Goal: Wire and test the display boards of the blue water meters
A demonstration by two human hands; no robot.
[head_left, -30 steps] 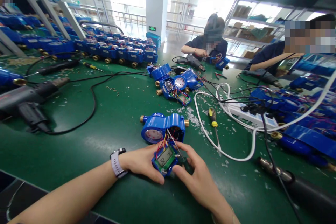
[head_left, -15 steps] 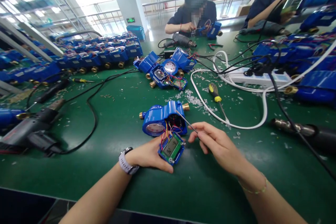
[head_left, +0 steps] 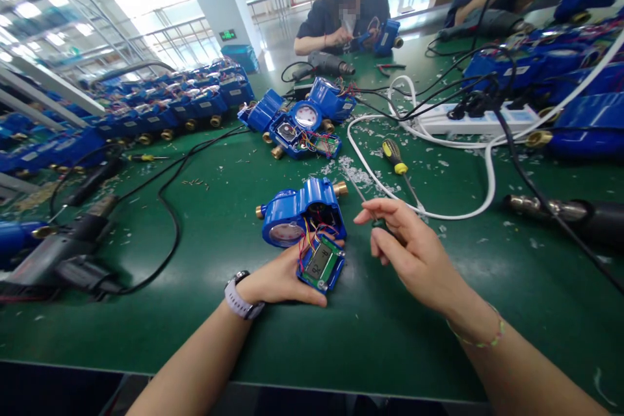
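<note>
A blue water meter (head_left: pixel 305 208) with brass pipe ends and a round dial stands on the table in front of me, its housing open and wires coming out. My left hand (head_left: pixel 277 276) is closed around a blue cover with a green circuit board and display (head_left: pixel 320 263), tilted up toward me. Coloured wires join the board to the meter. To the right, my right hand (head_left: pixel 407 247) grips a thin metal-shafted tool (head_left: pixel 358 190) between thumb and fingers. Its shaft points up and left, apart from the meter; the handle is mostly hidden by the fingers.
More opened meters (head_left: pixel 302 123) lie behind, with rows of them at left (head_left: pixel 195 101). A yellow-black screwdriver (head_left: pixel 394 157), a white cable (head_left: pixel 490 188), a power strip (head_left: pixel 487 118) and heat guns (head_left: pixel 73 247) lie around. A co-worker (head_left: pixel 344 13) sits opposite.
My right hand has drawn the tool's tip out of the meter's housing, and the shaft now points higher. The left hand still holds the board. The view has shifted slightly.
</note>
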